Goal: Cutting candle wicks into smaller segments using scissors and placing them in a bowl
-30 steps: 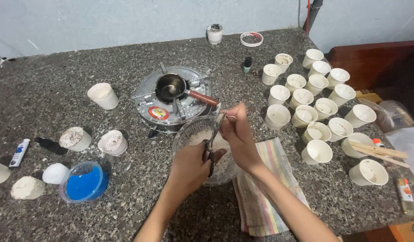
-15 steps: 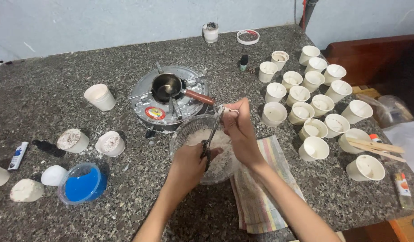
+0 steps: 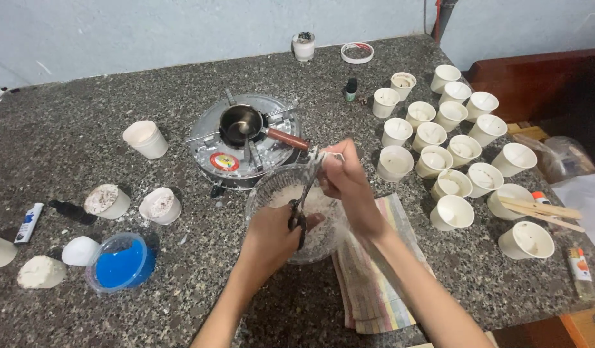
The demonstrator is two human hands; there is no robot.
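My left hand [image 3: 272,235] grips dark-handled metal scissors [image 3: 302,206], blades angled up over the clear glass bowl of white powder [image 3: 297,216]; my right hand [image 3: 344,180] pinches a small pale piece at the blade tips, so cuttings drop inside. White paper cups [image 3: 452,212] crowd rightward; bare speckled granite counter [image 3: 72,148] lies left.

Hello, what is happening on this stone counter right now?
A person works over a clear glass bowl of white crumbly material on the speckled grey stone counter. The left hand holds black-handled scissors over the bowl, and the right hand pinches something small at the blades; what it is cannot be told. A small metal pot with a wooden handle sits on a round stove behind. Many white paper cups stand to the right, and a striped cloth lies under the right forearm.
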